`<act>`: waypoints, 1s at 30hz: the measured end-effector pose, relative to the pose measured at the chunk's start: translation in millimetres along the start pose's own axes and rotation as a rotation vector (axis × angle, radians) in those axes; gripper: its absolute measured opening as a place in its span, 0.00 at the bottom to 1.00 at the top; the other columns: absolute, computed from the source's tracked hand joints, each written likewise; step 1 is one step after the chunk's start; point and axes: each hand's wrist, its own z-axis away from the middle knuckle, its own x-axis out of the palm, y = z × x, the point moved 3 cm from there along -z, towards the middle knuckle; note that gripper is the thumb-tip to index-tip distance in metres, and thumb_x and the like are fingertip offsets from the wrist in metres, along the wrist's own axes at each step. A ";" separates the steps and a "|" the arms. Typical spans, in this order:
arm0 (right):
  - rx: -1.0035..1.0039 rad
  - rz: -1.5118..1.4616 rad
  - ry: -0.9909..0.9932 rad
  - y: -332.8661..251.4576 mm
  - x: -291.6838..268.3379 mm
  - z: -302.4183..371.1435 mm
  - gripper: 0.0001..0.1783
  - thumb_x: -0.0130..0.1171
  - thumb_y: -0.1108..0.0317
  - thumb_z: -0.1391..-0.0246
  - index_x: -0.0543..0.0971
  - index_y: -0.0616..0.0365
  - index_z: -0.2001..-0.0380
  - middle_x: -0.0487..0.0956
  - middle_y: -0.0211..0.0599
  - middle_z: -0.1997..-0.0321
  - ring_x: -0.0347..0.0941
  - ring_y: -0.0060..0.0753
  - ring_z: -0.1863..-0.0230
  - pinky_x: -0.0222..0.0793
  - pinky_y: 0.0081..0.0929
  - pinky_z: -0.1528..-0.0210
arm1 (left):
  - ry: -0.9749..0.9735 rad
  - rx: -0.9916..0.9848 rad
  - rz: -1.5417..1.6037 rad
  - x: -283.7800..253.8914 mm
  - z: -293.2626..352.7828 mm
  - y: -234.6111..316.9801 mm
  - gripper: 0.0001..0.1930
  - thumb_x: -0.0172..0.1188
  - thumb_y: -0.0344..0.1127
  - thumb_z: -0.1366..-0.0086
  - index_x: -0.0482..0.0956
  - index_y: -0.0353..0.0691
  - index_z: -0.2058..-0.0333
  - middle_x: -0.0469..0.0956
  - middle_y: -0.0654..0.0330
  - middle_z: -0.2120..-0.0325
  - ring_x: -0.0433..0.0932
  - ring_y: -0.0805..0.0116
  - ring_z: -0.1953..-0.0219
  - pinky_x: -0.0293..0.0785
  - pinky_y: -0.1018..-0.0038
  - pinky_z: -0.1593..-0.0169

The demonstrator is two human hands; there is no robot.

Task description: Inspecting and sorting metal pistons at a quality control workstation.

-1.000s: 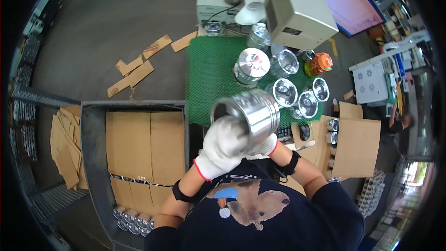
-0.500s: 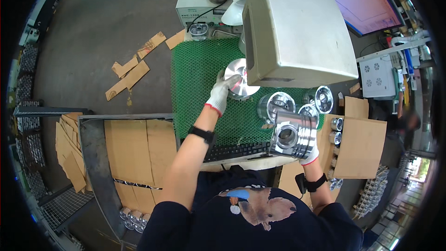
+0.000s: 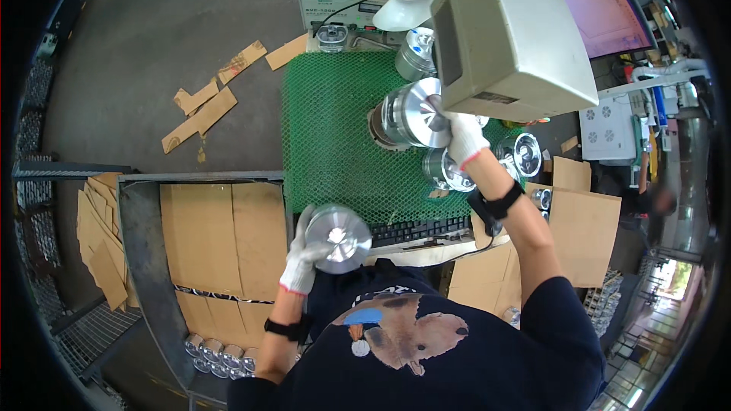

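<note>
My gloved left hand (image 3: 299, 259) is closed around a shiny metal piston (image 3: 340, 237), held in front of my body with its flat round crown up. Farther off, over the green mesh mat (image 3: 335, 144), my gloved right hand (image 3: 466, 139) grips a second piston (image 3: 421, 113) by its crown edge. This one is tilted, its crown toward my right hand, and its lower end is at a dark round base (image 3: 378, 126); whether it touches the base I cannot tell. Some of my right fingers are hidden behind the crown and the grey machine housing.
The pale machine housing (image 3: 518, 38) overhangs the mat. Other pistons stand on the mat: one (image 3: 416, 53) behind, several (image 3: 525, 154) to the right. A keyboard (image 3: 419, 230) lies along the front edge. A metal bin (image 3: 126, 236) lined with cardboard at left holds several pistons (image 3: 221, 354).
My left hand has drawn back toward my body with a piston. My right hand has carried its piston forward and left to the round base.
</note>
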 end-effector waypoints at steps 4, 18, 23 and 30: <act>-0.032 0.100 -0.011 15.1 34.9 -8.0 0.18 0.68 0.66 0.50 0.79 0.60 0.56 0.81 0.34 0.60 0.78 0.28 0.64 0.74 0.28 0.62 | 0.134 0.125 -0.156 -115.9 53.6 -30.9 0.50 0.64 0.21 0.53 0.46 0.43 0.32 0.68 0.42 0.44 0.75 0.51 0.48 0.77 0.61 0.46; -0.247 0.963 -0.037 -8.6 39.3 -10.6 0.38 0.64 0.45 0.53 0.74 0.67 0.48 0.81 0.49 0.58 0.78 0.45 0.57 0.71 0.33 0.50 | 0.236 0.212 -0.051 -142.5 123.8 -31.4 0.44 0.56 0.24 0.48 0.46 0.37 0.32 0.78 0.48 0.57 0.80 0.64 0.60 0.75 0.72 0.48; -1.029 1.443 -0.035 -39.4 84.3 52.8 0.39 0.66 0.42 0.63 0.74 0.51 0.48 0.75 0.49 0.51 0.71 0.53 0.50 0.67 0.46 0.47 | 0.095 0.288 -0.078 -95.9 115.7 -12.9 0.39 0.59 0.27 0.50 0.55 0.33 0.38 0.75 0.45 0.53 0.79 0.58 0.54 0.76 0.69 0.49; -0.954 1.566 0.108 -14.3 103.9 62.0 0.43 0.69 0.45 0.67 0.71 0.44 0.44 0.70 0.40 0.47 0.65 0.47 0.44 0.68 0.46 0.51 | 0.156 0.166 0.012 -123.3 127.5 -21.9 0.49 0.59 0.26 0.55 0.47 0.37 0.32 0.71 0.44 0.47 0.77 0.55 0.50 0.76 0.67 0.49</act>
